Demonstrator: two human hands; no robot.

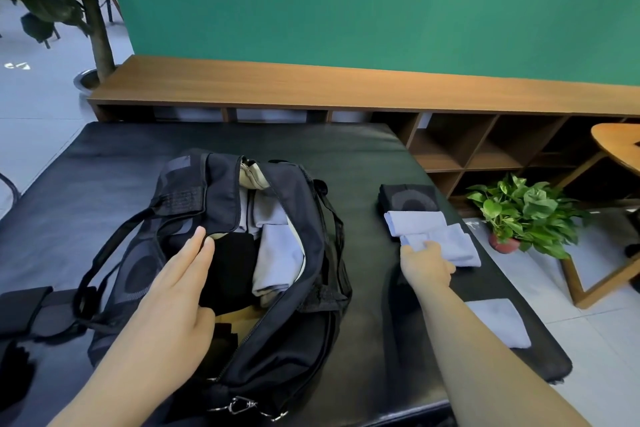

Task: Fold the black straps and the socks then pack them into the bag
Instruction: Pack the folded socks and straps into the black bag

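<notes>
While your left hand (180, 274) rests with straight fingers on the open bag's (298, 333) zipper edge, your right hand (426, 262) pinches a folded pale sock (450, 244) beside the bag; folded socks (277, 260) already inside.

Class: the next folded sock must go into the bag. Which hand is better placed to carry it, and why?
The right hand. It already grips a folded sock beside the bag, while the left hand rests flat on the bag's edge, holding the opening wide.
</notes>
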